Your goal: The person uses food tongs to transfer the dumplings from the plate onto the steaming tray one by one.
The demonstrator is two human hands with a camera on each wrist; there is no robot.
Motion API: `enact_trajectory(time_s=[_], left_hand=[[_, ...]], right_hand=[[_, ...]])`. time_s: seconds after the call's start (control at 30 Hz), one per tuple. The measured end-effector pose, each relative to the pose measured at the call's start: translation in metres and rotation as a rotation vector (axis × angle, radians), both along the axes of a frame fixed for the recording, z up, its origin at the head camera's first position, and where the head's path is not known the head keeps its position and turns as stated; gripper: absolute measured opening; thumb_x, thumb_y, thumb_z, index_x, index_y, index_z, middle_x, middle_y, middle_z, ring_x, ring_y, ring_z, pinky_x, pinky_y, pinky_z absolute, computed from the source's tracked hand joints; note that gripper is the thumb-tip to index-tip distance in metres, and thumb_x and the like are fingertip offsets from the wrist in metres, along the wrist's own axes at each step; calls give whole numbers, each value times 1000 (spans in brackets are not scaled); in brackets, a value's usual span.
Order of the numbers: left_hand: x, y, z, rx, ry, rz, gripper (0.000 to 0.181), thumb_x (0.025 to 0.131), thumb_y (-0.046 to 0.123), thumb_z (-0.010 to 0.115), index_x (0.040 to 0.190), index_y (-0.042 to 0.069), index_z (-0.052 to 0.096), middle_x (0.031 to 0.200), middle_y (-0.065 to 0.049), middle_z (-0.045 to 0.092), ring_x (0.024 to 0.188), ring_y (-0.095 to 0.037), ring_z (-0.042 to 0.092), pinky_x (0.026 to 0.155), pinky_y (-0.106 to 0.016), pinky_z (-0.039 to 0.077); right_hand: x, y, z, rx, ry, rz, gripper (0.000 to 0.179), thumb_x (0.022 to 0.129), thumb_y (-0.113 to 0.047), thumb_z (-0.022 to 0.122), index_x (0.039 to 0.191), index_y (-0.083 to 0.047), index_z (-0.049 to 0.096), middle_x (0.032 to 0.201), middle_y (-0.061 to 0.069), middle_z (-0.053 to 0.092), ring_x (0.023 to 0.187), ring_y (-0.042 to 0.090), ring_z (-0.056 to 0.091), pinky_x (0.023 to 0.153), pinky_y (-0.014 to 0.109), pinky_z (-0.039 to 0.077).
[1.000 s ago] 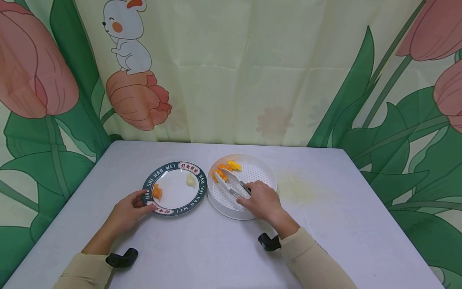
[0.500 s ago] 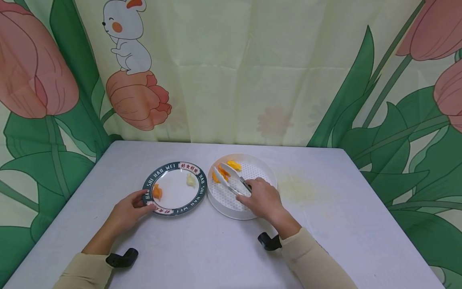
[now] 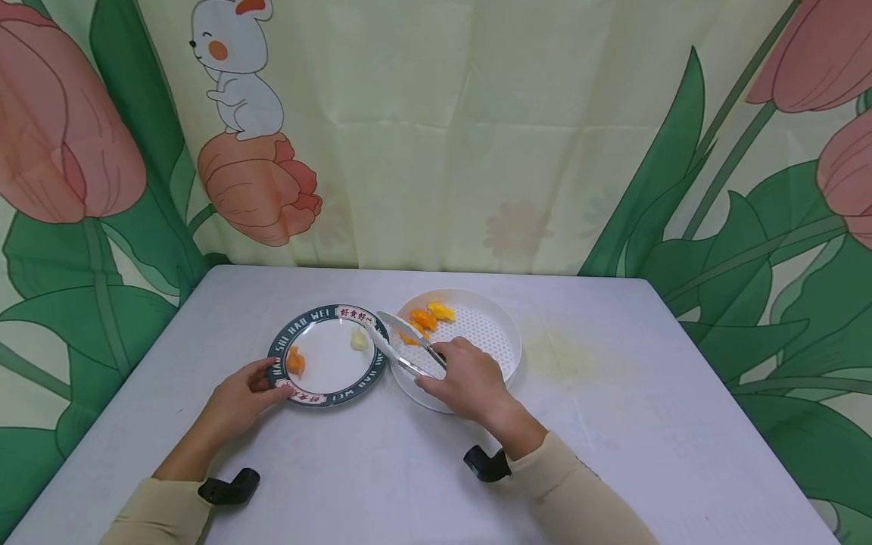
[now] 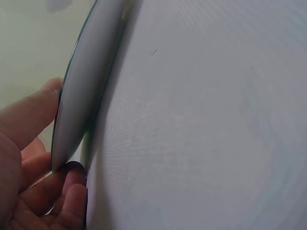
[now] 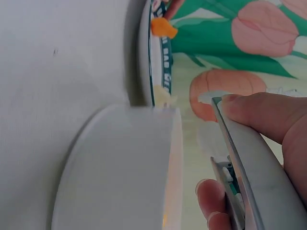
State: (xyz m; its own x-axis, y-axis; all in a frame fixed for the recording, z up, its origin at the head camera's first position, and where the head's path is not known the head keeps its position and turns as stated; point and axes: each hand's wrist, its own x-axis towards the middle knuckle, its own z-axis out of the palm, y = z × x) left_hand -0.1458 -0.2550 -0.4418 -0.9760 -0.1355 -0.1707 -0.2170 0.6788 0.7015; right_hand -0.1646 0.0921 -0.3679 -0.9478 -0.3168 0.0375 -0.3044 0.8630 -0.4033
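My left hand (image 3: pixel 241 400) holds the left rim of a white plate (image 3: pixel 334 371) with a dark green lettered border, thumb on top and fingers underneath. On the plate lie an orange dumpling-like piece (image 3: pixel 296 362) and a pale one (image 3: pixel 358 339). My right hand (image 3: pixel 468 378) grips metal tongs (image 3: pixel 425 350) with pale tips. Those tips are spread apart over the plate's right rim, with no piece visible between them. Under the tongs' arms is a round white perforated tray (image 3: pixel 487 344), holding two orange pieces (image 3: pixel 424 320) and a yellow piece (image 3: pixel 441 311).
The tray stands right against the plate's right side on a white-covered table (image 3: pixel 613 424). A faint yellowish stain (image 3: pixel 565 352) marks the cloth right of the tray. Behind the table's far edge hangs a curtain (image 3: pixel 422 151) printed with tulips and a rabbit.
My right hand has moved left, bringing the tongs from over the orange pieces in the tray to the plate's right rim. The orange pieces have shifted slightly. My left hand stays on the plate.
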Motion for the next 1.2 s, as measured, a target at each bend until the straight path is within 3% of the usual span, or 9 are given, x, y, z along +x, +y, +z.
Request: enact_trajectory(time_s=[0.33,0.87,1.2], left_hand=[[0,-1,0,-13,3,-2,83,89,41,76,149,-4,38,130,-33,53,117,-45,51,96,-56,49],[1,-1,0,-9,11,-20,85,89,43,75,149,-4,38,134,-35,51,120,-46,51,97,-57,48],[1,-1,2,-14,3,-17,87,89,47,74,150,-4,37,133,-35,51,120,-47,50,97,-58,47]], right_hand=[[8,-40,-8,-20,-64,109,53,87,-44,75,126,-9,68,86,0,52,70,15,50,54,25,38],[10,-76,-17,-3,-116,192,51,88,-40,73,126,-7,68,99,1,59,75,13,50,60,23,42],[6,-86,-19,-20,-123,227,44,88,-38,73,119,-7,71,86,-4,57,76,12,49,58,22,42]])
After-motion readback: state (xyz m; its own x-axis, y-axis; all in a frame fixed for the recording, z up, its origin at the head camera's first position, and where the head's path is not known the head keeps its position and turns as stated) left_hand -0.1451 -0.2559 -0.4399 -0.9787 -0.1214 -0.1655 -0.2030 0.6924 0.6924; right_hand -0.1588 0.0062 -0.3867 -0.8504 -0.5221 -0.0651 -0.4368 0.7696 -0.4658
